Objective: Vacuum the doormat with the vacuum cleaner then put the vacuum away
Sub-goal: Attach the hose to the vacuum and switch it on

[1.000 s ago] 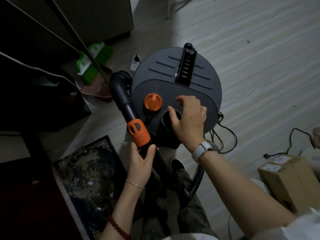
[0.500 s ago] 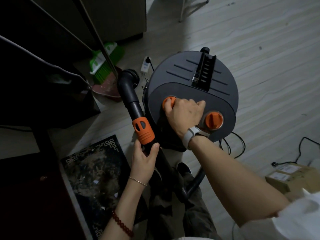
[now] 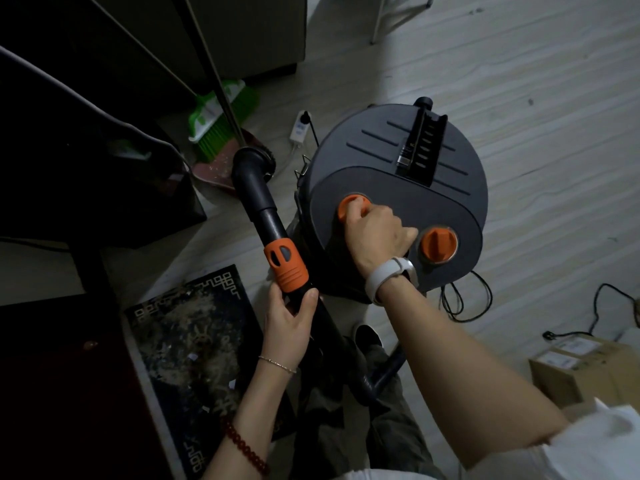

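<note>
A round dark grey canister vacuum [image 3: 381,157] stands on the floor in front of me, with a black handle on top and two orange knobs. My right hand [image 3: 375,233] grips the left orange knob [image 3: 346,206]; the right orange knob [image 3: 438,245] is free. My left hand [image 3: 289,320] holds the black vacuum wand [image 3: 263,206] just below its orange collar [image 3: 285,265]. The dark patterned doormat [image 3: 194,344], strewn with crumbs and paper bits, lies at the lower left by a dark door.
A green broom [image 3: 221,123] and a red dustpan [image 3: 214,168] lean by dark furniture at the upper left. A white power strip [image 3: 299,129] lies behind the vacuum. Black cables [image 3: 467,303] trail at right, near a cardboard box [image 3: 581,365].
My right hand moved from the round opening on the vacuum's top to the left orange knob and gripped it. The view shifted, so the vacuum sits further right.
</note>
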